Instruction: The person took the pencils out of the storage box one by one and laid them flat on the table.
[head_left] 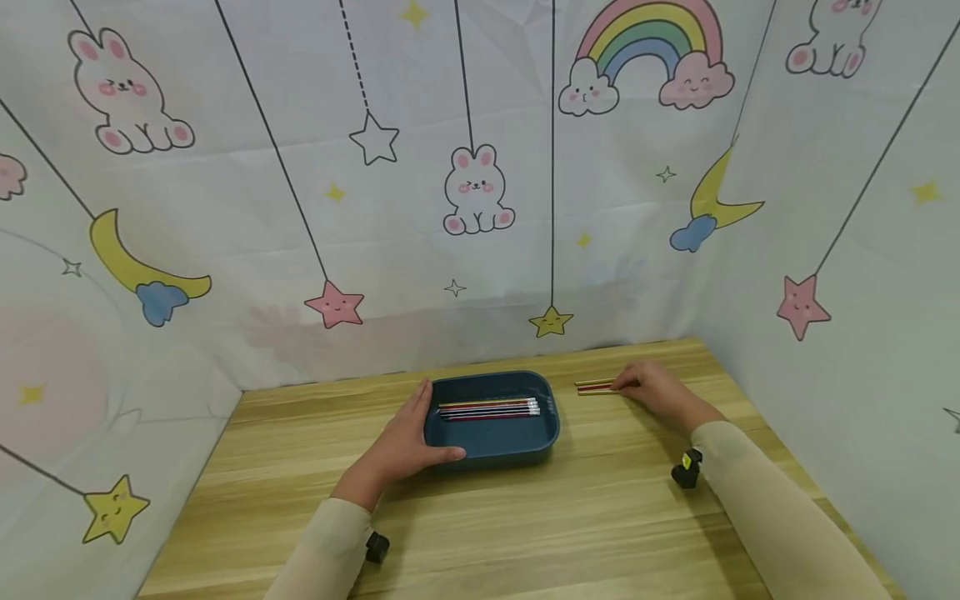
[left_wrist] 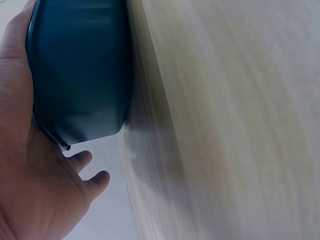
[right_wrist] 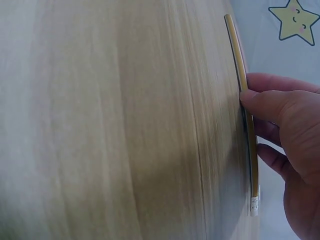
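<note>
Blue tray point(head_left: 495, 439) between left grip point(head_left: 401, 442) and right grip point(head_left: 662, 398), cartoon backdrop point(head_left: 412, 242) behind.

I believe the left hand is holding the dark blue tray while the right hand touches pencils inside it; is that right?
Not quite: the pencils that the right hand touches lie outside the tray, on the table beside it, as the head view shows. The left hand is indeed holding the dark blue tray.
</note>
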